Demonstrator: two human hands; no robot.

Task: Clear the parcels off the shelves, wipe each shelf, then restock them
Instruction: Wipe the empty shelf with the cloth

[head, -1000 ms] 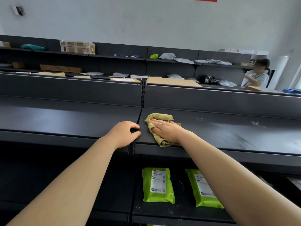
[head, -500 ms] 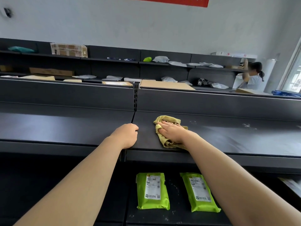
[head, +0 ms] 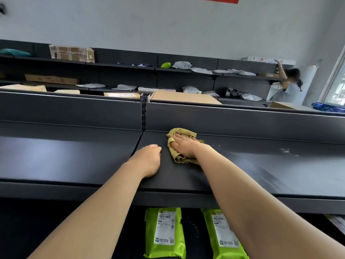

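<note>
A crumpled yellow-green cloth [head: 182, 132] lies on the dark top shelf [head: 261, 165], close to its back wall. My right hand [head: 184, 145] presses flat on the cloth with straight fingers. My left hand [head: 149, 159] rests on the shelf just left of the cloth, fingers curled under, holding nothing. Two green parcels with white labels, one at left [head: 165, 232] and one at right [head: 224, 234], lie on the shelf below, between my forearms.
A slotted upright post [head: 143, 113] divides the shelf sections. Dusty smears [head: 285, 151] mark the shelf to the right. Cardboard boxes [head: 183, 97] sit behind the back wall. Far shelves hold boxes and grey bags. A person [head: 287, 86] reaches up at far right.
My right hand has pushed the cloth back toward the shelf's rear wall. My left hand has slid further onto the shelf. The camera has moved closer.
</note>
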